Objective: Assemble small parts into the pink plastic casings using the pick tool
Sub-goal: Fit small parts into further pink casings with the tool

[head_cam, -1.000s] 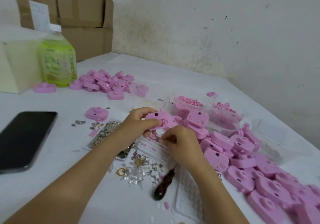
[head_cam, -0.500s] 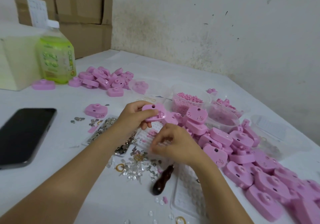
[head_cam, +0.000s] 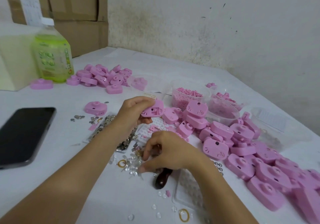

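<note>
Right hand [head_cam: 166, 152] lowered onto glittery clear bits [head_cam: 133, 163], grip unclear, left hand [head_cam: 134, 111] clasping smooth cat-faced pink casing [head_cam: 154, 111]

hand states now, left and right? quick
Left hand: holds a pink casing, lifted.
Right hand: fingers curled over the small clear parts; cannot tell if it pinches one.

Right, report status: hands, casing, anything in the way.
Left hand grips pink casing, held up. Right hand fingers down in loose small parts; pinch unclear. Pick tool lies on table beneath right palm.
</note>
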